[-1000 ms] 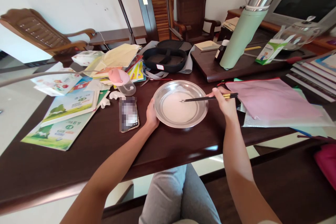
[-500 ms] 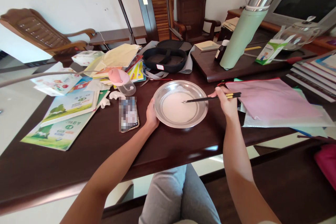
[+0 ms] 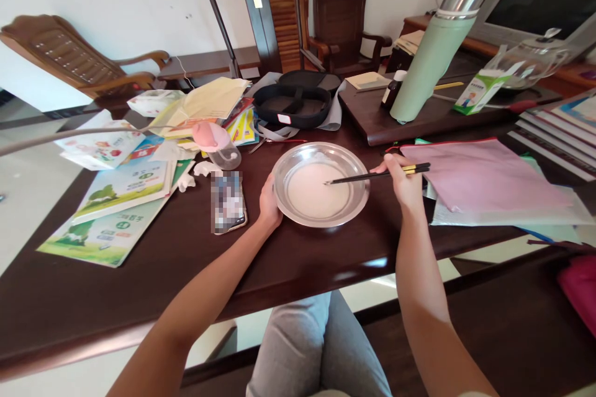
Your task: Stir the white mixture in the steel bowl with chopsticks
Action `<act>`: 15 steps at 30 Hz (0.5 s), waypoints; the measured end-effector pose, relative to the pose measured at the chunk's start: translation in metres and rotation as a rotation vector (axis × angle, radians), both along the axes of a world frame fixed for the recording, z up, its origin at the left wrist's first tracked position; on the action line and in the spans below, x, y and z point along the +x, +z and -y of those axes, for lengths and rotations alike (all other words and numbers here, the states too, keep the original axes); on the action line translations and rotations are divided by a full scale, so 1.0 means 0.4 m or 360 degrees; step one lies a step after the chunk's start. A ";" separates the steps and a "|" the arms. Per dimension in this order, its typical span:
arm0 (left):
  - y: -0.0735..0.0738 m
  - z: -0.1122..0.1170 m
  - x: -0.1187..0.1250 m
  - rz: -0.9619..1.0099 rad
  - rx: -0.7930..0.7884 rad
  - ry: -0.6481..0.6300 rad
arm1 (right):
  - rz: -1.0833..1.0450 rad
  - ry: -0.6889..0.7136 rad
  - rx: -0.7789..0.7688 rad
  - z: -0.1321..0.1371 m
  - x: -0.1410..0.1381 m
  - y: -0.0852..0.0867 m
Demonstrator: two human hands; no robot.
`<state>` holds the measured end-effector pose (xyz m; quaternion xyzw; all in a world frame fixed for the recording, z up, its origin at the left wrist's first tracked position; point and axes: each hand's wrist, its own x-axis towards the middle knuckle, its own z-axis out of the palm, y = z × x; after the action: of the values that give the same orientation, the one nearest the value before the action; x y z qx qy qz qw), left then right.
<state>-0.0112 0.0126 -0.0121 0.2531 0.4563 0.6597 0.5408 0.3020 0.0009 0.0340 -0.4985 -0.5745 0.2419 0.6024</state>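
Phone (image 3: 228, 203) beside left hand (image 3: 270, 203), finger grip on bowl (image 3: 321, 221) unclear — right hand (image 3: 401, 181) pinching chopsticks (image 3: 356, 178) near pink pouch (image 3: 488, 173).

A dark, glossy wooden table (image 3: 298, 260) stretches across the frame. Directly on it rest a metal bowl (image 3: 321, 218) near the center, a phone (image 3: 228, 201) left of center, overlapping booklets (image 3: 105, 232) at far left, and layered pouches (image 3: 488, 173) at right.
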 end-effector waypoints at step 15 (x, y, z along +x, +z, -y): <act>-0.002 0.000 -0.003 0.0000 0.0007 -0.0031 | -0.0044 -0.0001 -0.0022 0.000 0.008 0.000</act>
<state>-0.0124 0.0125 -0.0129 0.2586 0.4524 0.6554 0.5467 0.3054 0.0010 0.0340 -0.4994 -0.5644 0.2526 0.6068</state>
